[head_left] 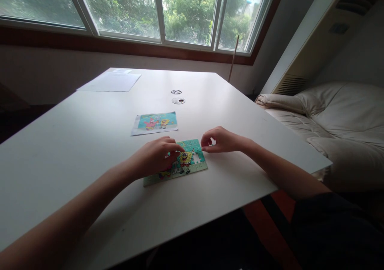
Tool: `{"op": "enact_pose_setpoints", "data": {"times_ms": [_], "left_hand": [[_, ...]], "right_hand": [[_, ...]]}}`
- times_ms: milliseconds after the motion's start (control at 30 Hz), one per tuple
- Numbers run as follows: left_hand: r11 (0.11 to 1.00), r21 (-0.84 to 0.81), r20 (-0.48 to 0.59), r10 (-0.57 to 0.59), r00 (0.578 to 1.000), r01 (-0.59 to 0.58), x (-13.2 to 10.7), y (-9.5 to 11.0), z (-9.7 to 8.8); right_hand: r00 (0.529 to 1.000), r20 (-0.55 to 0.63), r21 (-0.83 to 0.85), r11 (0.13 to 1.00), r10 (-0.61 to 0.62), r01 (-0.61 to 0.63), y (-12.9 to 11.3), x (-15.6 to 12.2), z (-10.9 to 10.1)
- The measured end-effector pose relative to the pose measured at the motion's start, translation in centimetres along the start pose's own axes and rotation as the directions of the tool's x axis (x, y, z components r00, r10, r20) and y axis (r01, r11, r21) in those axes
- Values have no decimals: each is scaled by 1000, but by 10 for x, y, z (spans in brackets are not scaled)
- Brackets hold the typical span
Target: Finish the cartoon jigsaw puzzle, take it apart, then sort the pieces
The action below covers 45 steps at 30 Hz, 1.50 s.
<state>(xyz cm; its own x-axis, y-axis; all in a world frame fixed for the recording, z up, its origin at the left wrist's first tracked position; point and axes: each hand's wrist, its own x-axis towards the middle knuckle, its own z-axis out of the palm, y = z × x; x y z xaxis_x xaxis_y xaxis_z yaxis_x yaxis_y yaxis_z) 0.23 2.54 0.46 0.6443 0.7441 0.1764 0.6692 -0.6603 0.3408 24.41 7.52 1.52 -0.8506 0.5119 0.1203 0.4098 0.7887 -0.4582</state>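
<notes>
A cartoon jigsaw puzzle [196,167] in a flat tray lies on the white table, with a white gap shaped like puzzle pieces near its right side. My left hand [157,156] rests over the puzzle's left and upper part, index finger stretched onto the picture and thumb a little apart below it. Part of the picture is hidden beneath that hand. At the puzzle's right edge is my right hand [220,140], its fingers curled round toward the thumb. Whatever may sit between those fingertips is too small to make out.
Beyond the puzzle lies a creased paper sheet [159,122] with a similar cartoon picture. Two round table fittings [178,101] are farther back. White papers [109,81] lie at the far left corner. A pale leather sofa [333,118] stands right of the table [90,126], below windows.
</notes>
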Motion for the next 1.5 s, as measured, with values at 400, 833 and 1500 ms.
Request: {"op": "enact_pose_setpoints", "data": {"times_ms": [400,833,1500], "left_hand": [[1000,17,32,9,999,-9,-1,-1,0],[1000,5,33,4,999,-4,-1,-1,-1],[753,-588,-23,-380,925,295,18,28,4]], "right_hand": [[999,34,-12,1000,10,-10,5,2,-3],[999,27,2,1000,-32,32,10,2,-4],[974,-198,7,993,-111,114,-13,5,-4]]}}
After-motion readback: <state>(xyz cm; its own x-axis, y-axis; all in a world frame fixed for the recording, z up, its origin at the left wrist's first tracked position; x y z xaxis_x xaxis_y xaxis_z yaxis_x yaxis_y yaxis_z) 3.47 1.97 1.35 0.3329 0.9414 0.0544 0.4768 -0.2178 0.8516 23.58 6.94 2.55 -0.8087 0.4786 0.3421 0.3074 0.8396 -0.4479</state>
